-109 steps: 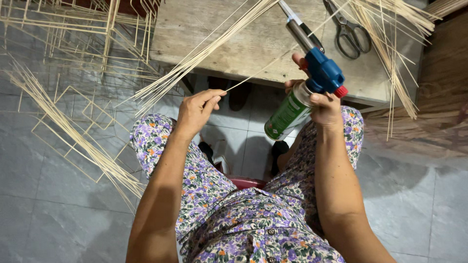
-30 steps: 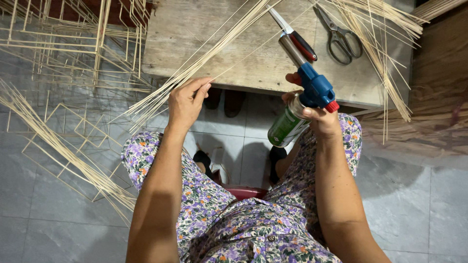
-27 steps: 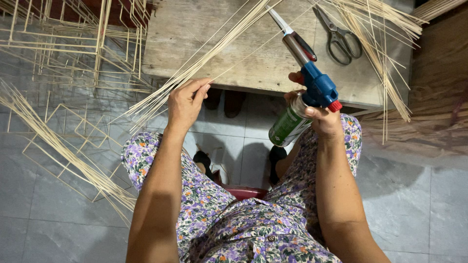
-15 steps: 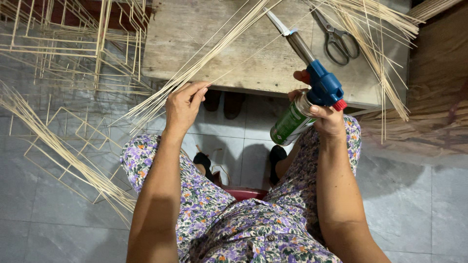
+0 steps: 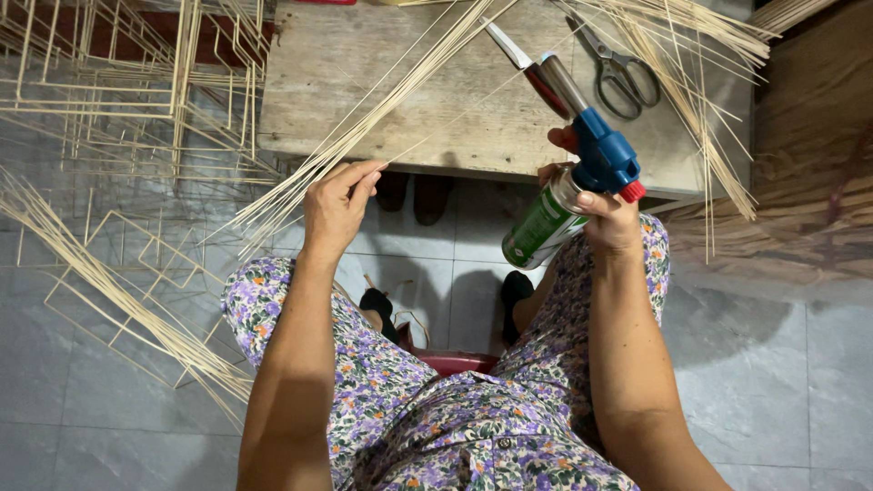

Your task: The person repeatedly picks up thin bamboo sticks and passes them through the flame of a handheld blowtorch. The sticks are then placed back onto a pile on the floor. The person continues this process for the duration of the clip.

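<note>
Blue plastic and a green canister fill my right hand [image 5: 611,218]: the grip is wrapped tight round a handheld gas torch [image 5: 582,177], fingers curled over the blue head, thumb near the red knob, the metal nozzle pointing up and away over the worktop [image 5: 364,82]. My left hand [image 5: 335,202] is pinched closed on a single thin bamboo strip [image 5: 427,136], held at the near edge of the worktop, the strip running up and right towards the nozzle.

Compared with a moment ago, the torch has tipped further over the wood and its nozzle now sits closer to the strip, while my left hand has slid a little along the edge. I judge that the strip is being lined up with the nozzle; I see no flame.

Outward from there, a loose bundle of bamboo strips [image 5: 400,86] lies diagonally across the worktop just beside my left hand. A red-handled knife [image 5: 527,68] rests behind the nozzle, and scissors [image 5: 623,68] lie near the far right. On the tiled floor [image 5: 782,382] to my left are bent bamboo frames [image 5: 127,100] and more long strips.
</note>
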